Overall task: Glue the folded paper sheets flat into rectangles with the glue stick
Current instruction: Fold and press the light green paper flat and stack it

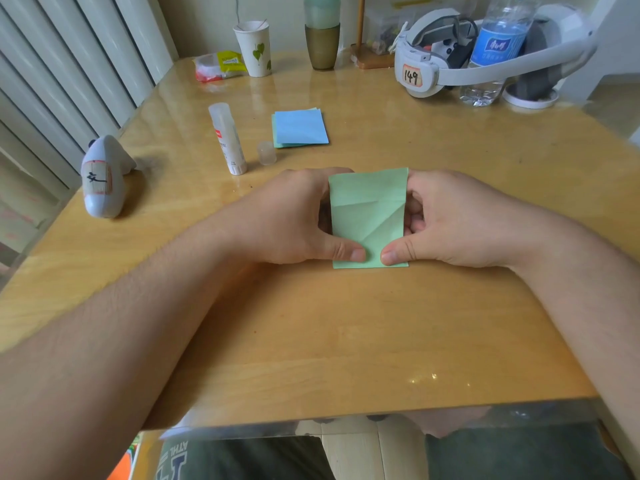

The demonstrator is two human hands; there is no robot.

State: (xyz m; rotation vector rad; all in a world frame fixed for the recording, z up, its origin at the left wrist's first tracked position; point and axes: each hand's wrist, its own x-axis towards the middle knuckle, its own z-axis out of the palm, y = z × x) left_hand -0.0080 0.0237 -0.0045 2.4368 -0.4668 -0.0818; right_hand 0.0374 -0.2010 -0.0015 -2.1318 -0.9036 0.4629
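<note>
A headset (420,69) label reads 149. The left hand (294,216) and right hand (446,220) each pinch the green folded paper (369,209), thumbs pressing its near edge.

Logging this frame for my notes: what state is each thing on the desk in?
Green paper: folded, creased, held by both hands.
Left hand: pinching paper's left side.
Right hand: pinching paper's right side.
Glue stick: uncapped, standing.
Cap: off, beside glue stick.
Blue paper stack: lying flat, untouched.
Paper cup: upright.
Water bottle: upright.

Folded sheet (369,216) on table (346,323) between hands; glue stick (227,138) behind-left, paper stack (300,128) behind
</note>
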